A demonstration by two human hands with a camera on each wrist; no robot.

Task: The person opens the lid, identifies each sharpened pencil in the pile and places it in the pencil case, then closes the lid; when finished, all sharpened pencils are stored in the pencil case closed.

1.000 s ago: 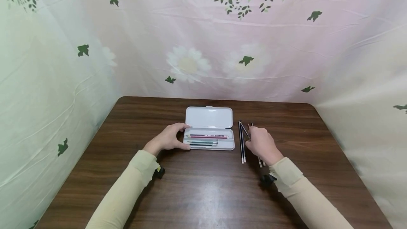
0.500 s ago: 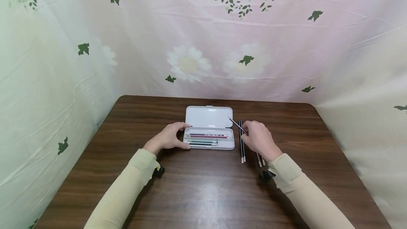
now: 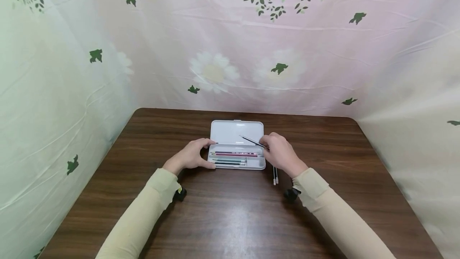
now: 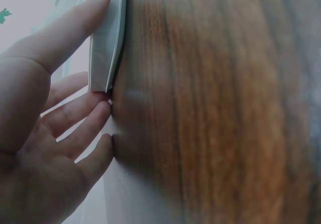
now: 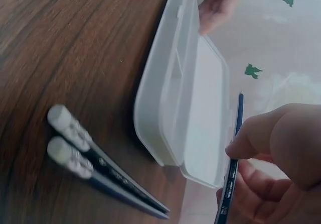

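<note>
An open white pencil case [image 3: 256, 163] lies with its lid [image 3: 230, 129] folded back. My left hand [image 3: 189, 156] holds its left end, thumb at the near corner and forefinger at the far one. In the left wrist view the thumb [image 4: 83, 25] lies along the case's side. My right hand [image 3: 282, 153] pinches a dark pencil [image 3: 252, 141] between thumb and fingers, its tip pointing left over the lid. Inside the case are reddish pencils [image 3: 233, 155] in the far compartment and green pencils [image 3: 230, 164] in the near one.
Two dark pencils [image 5: 108, 166] with white erasers lie on the wooden table [image 3: 230, 211] just right of the case, partly covered by the right hand in the head view. A patterned cloth [image 3: 230, 43] hangs behind the table and along both sides.
My right hand has picked a dark pencil up from the table and carried it left, over the case's right end. My left hand stays at the case.
</note>
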